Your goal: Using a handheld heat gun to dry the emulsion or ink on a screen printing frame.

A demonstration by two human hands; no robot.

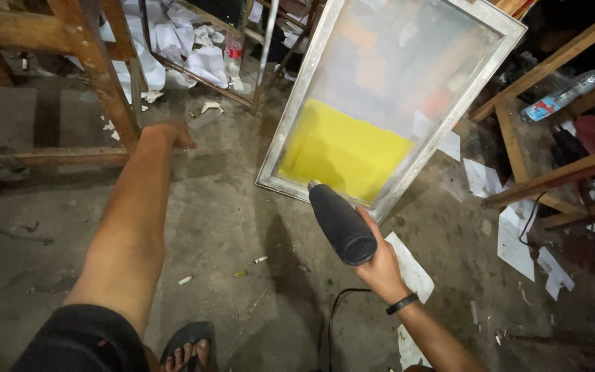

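My right hand (pixel 382 265) grips a black hot-air blower (pixel 341 223) by its handle, nozzle aimed at the lower edge of a metal-framed printing screen (pixel 290 124). The screen leans upright on the concrete floor and its lower part is coated yellow (pixel 342 150). A black cord (pixel 332 324) trails from the blower. My left arm stretches forward and my left hand (pixel 173 134) rests against a wooden post (pixel 105 83) of a frame on the left; its fingers are mostly hidden.
Wooden frames stand at the left (pixel 22 31) and right (pixel 552 179). Crumpled white paper (pixel 173 41) is piled at the back, loose sheets (pixel 518 241) lie on the floor. A plastic bottle (pixel 566 91) lies at right. My sandalled foot (pixel 187 348) is at the bottom.
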